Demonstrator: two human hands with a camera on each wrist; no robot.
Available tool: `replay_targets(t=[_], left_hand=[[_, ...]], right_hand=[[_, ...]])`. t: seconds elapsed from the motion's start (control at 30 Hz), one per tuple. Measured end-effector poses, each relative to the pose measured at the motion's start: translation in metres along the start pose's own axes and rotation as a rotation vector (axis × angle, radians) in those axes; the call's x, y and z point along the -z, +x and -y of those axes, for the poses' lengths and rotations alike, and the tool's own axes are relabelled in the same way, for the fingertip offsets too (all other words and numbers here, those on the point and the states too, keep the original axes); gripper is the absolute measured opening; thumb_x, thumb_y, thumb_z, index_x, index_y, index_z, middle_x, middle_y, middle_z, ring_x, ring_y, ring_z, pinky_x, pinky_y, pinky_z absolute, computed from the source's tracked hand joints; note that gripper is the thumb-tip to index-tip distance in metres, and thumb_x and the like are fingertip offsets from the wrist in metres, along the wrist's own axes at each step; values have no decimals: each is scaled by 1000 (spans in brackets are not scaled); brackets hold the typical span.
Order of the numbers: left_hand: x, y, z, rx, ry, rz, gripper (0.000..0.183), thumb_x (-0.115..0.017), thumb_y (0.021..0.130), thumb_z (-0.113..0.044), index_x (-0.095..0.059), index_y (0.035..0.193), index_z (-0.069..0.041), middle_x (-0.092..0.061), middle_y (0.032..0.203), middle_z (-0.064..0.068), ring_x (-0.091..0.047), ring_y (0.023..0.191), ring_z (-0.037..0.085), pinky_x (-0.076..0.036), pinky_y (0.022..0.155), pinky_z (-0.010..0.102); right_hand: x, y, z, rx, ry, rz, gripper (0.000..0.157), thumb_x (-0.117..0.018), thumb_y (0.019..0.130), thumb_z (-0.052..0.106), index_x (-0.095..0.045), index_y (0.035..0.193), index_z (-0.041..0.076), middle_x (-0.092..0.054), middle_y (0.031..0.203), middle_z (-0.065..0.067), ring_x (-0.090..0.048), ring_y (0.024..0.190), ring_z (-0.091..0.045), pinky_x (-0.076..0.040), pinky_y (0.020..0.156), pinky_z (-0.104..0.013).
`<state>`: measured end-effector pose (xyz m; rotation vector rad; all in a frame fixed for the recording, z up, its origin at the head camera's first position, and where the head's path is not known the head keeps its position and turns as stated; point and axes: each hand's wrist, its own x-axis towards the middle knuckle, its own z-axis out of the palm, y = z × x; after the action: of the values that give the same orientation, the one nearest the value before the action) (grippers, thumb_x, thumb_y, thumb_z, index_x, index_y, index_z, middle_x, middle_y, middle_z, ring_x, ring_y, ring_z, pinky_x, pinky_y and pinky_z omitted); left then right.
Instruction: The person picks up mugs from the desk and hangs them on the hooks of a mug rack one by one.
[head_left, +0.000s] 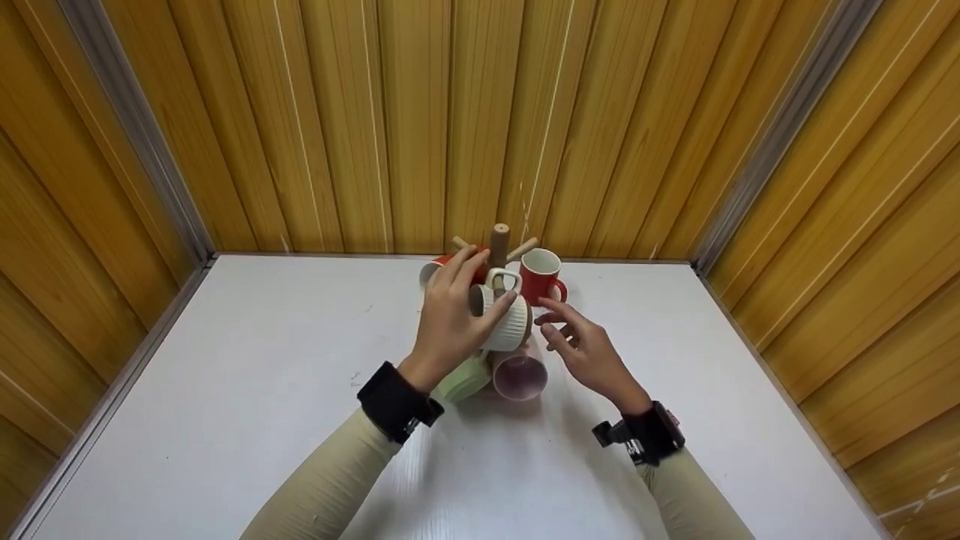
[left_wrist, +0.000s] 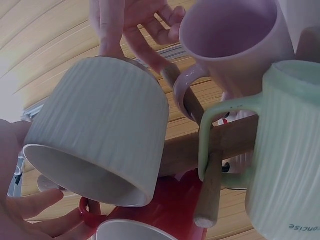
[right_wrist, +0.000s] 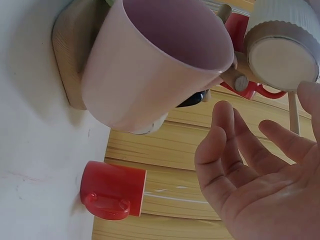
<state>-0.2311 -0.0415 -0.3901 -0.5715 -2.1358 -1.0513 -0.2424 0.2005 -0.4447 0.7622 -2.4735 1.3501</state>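
A white ribbed mug (head_left: 504, 322) hangs tilted on a wooden mug tree (head_left: 499, 244), its handle looped over a peg. My left hand (head_left: 454, 311) lies around its rim side, thumb along the mug and fingers fairly straight; in the left wrist view those fingers (left_wrist: 42, 202) reach past the mug without curling round it. My right hand (head_left: 589, 352) is beside the mug's base, fingers loosely bent and holding nothing. In the right wrist view its thumb tip is close to the base; contact is unclear. Below hang a pink mug (right_wrist: 150, 75) and a green mug (left_wrist: 285, 150).
One red mug (left_wrist: 170, 205) hangs on the tree's back left, partly behind my left hand. Another red mug (head_left: 538, 277) stands upright on the white table (head_left: 247, 390) at the back right. Wood-patterned walls (head_left: 420, 120) enclose the table at the back and sides.
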Motion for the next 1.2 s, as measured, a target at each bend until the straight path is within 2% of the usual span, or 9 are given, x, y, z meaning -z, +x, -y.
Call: replay_targets(t=[0.17, 0.43, 0.63, 0.9, 1.0, 1.2], left_hand=[[-2, -1, -2, 10, 13, 2, 66, -75, 92, -47, -61, 140, -3, -54, 148, 17, -50, 137, 33, -33, 114, 61], [-7, -1, -9, 12, 17, -1, 63, -74, 94, -44, -60, 140, -3, -52, 149, 20, -48, 139, 33, -28, 118, 60], [-11, 0, -13, 18, 10, -15, 69, -73, 94, -44, -55, 145, -1, -50, 152, 18, -43, 145, 32, -22, 120, 62], [-17, 6, -23, 26, -4, 17, 72, -71, 97, -42, -47, 151, 0, -49, 154, 16, -41, 147, 31, -19, 120, 65], [-21, 8, -25, 22, -5, 21, 70, -71, 97, -38, -47, 151, 1, -52, 152, 16, -44, 144, 33, -20, 119, 66], [-24, 9, -26, 15, 1, 15, 63, -71, 98, -30, -50, 149, 0, -56, 148, 16, -48, 141, 33, -24, 118, 66]], right_hand=[[10, 15, 7, 11, 2, -13, 41, -61, 105, 18, -58, 144, 9, -72, 114, -11, -69, 77, -26, -56, 68, -32], [30, 57, 22, 35, -49, -75, 41, -60, 105, 25, -59, 144, 11, -74, 112, -12, -67, 72, -15, -52, 59, -24], [36, 85, 29, 51, -83, -105, 44, -57, 107, 31, -57, 146, 11, -72, 115, -12, -66, 71, -19, -49, 55, -25], [37, 93, 25, 50, -81, -102, 39, -52, 109, 28, -60, 143, 11, -73, 114, -11, -67, 74, -20, -53, 66, -28], [35, 94, 21, 46, -88, -108, 36, -52, 109, 28, -63, 139, 11, -74, 105, -9, -66, 74, -19, -52, 66, -29], [32, 96, 17, 41, -100, -113, 33, -51, 109, 31, -69, 125, 8, -73, 103, -6, -66, 83, -24, -51, 71, -36]])
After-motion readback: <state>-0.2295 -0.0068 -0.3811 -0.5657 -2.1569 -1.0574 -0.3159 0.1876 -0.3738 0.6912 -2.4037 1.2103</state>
